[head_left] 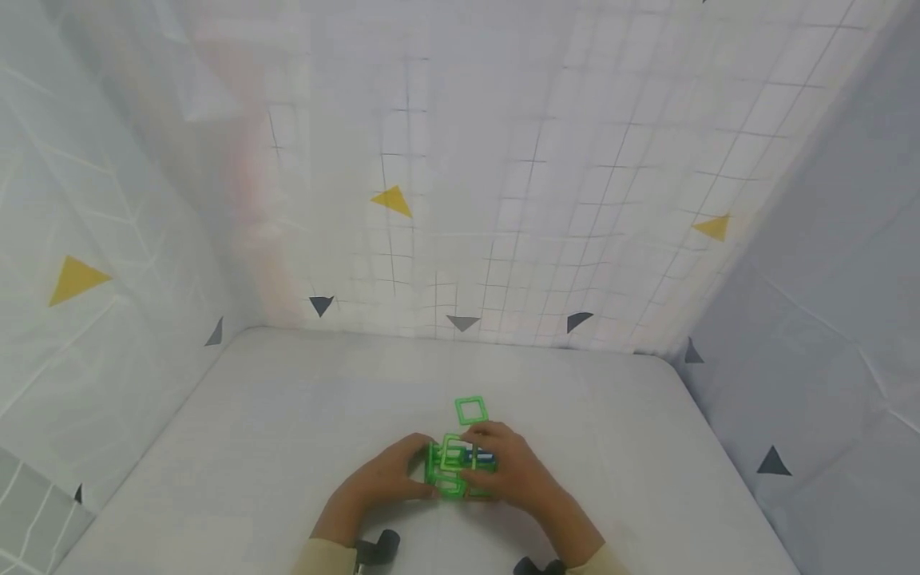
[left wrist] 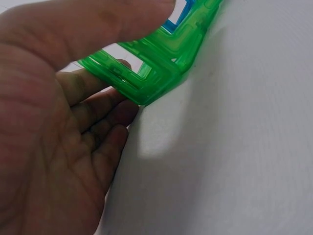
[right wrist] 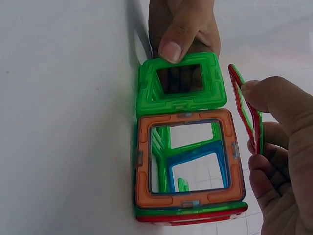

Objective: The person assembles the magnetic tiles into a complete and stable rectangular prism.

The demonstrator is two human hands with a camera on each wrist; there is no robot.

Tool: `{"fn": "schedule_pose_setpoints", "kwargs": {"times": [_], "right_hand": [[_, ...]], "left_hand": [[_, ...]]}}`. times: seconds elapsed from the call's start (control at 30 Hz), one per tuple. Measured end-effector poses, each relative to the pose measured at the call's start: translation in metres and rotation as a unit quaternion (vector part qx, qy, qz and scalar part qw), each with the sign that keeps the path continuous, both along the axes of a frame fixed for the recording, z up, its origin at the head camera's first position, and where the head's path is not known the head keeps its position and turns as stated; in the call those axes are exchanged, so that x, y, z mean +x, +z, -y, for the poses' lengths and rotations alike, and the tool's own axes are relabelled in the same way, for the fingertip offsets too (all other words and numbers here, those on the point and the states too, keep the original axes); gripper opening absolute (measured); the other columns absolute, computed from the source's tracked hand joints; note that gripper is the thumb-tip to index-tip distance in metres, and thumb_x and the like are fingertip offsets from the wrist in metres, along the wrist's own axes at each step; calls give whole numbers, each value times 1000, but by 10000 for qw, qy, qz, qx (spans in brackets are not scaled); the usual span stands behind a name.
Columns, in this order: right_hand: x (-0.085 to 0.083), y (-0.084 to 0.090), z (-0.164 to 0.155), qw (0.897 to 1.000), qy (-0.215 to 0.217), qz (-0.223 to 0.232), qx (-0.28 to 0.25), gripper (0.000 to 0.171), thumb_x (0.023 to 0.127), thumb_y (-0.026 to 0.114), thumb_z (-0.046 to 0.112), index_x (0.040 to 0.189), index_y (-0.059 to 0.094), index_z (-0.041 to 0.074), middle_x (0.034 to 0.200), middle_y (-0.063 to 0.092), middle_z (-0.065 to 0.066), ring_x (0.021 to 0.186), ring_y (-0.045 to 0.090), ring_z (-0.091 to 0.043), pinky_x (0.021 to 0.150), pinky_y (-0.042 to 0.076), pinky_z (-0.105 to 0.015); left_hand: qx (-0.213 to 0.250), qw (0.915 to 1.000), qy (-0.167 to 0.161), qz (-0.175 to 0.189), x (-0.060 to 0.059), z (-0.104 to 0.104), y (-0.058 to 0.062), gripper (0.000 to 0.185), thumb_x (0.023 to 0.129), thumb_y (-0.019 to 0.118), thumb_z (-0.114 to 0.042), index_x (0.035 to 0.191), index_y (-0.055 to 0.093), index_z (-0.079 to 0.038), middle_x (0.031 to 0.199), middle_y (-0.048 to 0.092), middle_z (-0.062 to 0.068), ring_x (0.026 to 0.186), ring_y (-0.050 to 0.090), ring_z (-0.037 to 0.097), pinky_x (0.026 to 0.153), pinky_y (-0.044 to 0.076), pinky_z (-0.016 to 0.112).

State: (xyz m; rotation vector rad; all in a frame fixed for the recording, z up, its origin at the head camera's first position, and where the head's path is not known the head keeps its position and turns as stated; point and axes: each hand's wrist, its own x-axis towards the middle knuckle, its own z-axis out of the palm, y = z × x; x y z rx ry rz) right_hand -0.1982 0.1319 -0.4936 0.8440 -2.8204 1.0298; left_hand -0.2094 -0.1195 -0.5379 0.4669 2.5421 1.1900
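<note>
A box-like structure of magnetic tiles stands on the table, with a green tile (right wrist: 213, 81) and an orange tile (right wrist: 142, 161) side by side on its near face and a blue tile (right wrist: 195, 149) behind. My left hand (head_left: 384, 475) grips its green left end, thumb on the near face and fingers round the far side. Over the structure, my right hand (head_left: 513, 471) pinches one square open-frame tile (right wrist: 238, 100) by its edge. In the right wrist view that tile shows red and green edges and is tilted, slightly apart from the structure.
Just beyond the hands, a loose green square tile (head_left: 470, 398) lies flat on the white table (head_left: 323, 391). White sheets (head_left: 460, 200) with grid lines and triangle marks enclose the table at the back and both sides.
</note>
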Motion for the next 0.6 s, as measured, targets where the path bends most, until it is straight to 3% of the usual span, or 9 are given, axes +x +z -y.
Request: {"fn": "schedule_pose_setpoints", "kwargs": {"times": [0.6], "right_hand": [[0,-6,8,9990,225,-316,223,51,83,80,38,127,67,16,130,61,5,120,56,-14,104,52,-35]], "left_hand": [[-77,9999,53,-51,-1,0,0,77,67,86,-45,133,56,-21,145,54,-1,142,41,28,118,33,55]]}}
